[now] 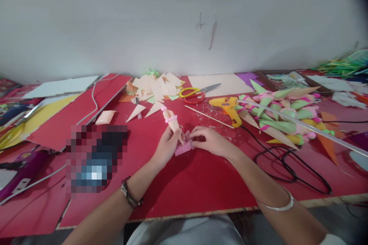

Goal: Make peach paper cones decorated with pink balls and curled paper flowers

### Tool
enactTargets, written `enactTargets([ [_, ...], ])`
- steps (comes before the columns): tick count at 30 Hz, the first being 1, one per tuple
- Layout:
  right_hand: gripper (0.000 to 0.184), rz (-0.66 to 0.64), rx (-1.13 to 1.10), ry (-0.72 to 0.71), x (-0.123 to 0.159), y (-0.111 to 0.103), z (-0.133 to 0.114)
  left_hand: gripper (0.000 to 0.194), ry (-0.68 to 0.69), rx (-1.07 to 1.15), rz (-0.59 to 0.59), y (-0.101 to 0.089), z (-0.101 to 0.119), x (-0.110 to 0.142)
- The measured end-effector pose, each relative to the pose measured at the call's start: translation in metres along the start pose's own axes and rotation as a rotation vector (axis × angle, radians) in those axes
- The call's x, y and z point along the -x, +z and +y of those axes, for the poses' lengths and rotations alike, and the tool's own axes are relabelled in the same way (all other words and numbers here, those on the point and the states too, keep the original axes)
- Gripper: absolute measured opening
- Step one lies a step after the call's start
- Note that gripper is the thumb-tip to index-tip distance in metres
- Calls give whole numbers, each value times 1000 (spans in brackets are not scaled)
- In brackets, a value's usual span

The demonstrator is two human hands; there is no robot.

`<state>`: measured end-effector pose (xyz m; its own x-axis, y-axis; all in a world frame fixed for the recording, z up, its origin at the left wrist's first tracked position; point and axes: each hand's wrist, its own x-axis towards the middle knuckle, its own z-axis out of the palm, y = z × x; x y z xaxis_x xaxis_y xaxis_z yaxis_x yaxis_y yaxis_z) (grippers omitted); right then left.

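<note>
My left hand (166, 146) is closed round the lower part of a small cream paper cone (173, 124), which stands tilted with its wide end up. Pale pink trim rings the cone, and a pink ball sits at its top. Beside it, my right hand (211, 142) has its thumb and fingers drawn together at a crumpled, pinkish translucent piece; what exactly they grip is too small to tell. Under the fingertips lies a flat pink piece (184, 148) on the red table (172, 195).
To the right lie a yellow glue gun (229, 108) with a looped black cord and a pile of trimmed paper cones (281, 111). Scissors (198, 92), a thin stick (208, 116) and cream paper pieces (155, 86) lie behind the hands. A blurred-out dark object (100, 160) is at left.
</note>
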<state>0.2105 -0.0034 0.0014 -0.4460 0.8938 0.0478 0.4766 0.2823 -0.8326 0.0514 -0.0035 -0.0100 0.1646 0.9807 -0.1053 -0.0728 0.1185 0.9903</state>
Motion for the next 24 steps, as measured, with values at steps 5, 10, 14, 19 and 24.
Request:
enactTargets([
  [5, 9, -19, 88, -62, -1, 3, 4, 13, -1, -34, -10, 0, 1, 1],
  [10, 10, -20, 14, -82, -2, 8, 7, 13, -8, -54, -34, 0, 2, 1],
  [14, 10, -15, -95, -61, -3, 10, 5, 13, -12, -87, -51, -1, 3, 1],
  [19, 10, 93, -320, 59, -5, 7, 5, 13, 3, -131, -50, -1, 2, -1],
  [24, 11, 403, -836, 187, -8, 3, 13, 17, 24, -164, -75, -2, -1, -2],
])
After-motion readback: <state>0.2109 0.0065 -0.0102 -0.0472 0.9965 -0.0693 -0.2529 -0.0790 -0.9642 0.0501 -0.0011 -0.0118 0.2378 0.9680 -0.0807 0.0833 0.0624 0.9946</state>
